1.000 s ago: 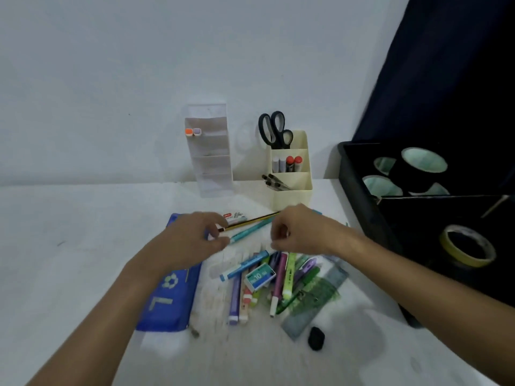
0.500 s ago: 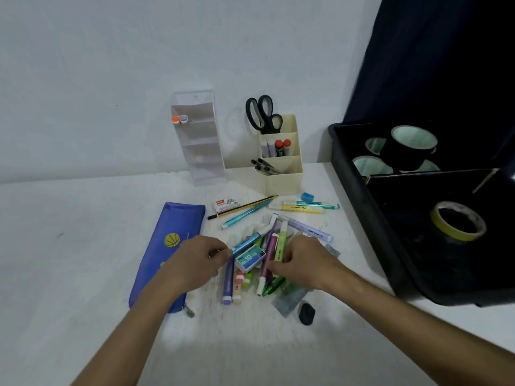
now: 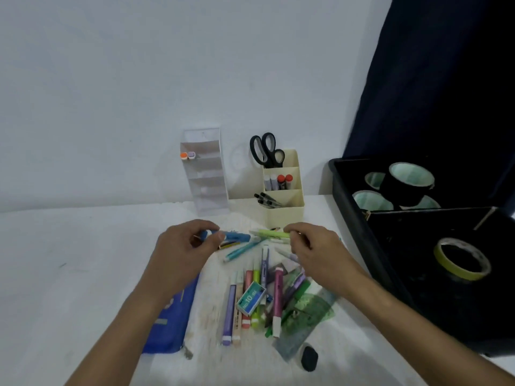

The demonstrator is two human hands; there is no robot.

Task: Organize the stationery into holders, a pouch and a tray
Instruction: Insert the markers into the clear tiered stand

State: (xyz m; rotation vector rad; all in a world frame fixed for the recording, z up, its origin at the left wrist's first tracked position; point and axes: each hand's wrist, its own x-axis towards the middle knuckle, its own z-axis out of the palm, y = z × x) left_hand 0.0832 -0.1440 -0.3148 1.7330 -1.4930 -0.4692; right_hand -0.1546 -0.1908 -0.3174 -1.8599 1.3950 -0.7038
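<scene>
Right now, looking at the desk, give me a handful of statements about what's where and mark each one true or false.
1. The left hand holds a blue pen. True.
2. The scissors lie flat on the table among the markers. False: they stand handles up in the cream holder.
3. The staples box rests on top of the pile of markers. True.
4. The yellow tape roll sits on the blue pouch. False: it lies in the black tray on the right.
5. The clear holder is full in every compartment. False: only two capped ends show, in its top compartment.
6. The right hand grips a light green marker. True.
</scene>
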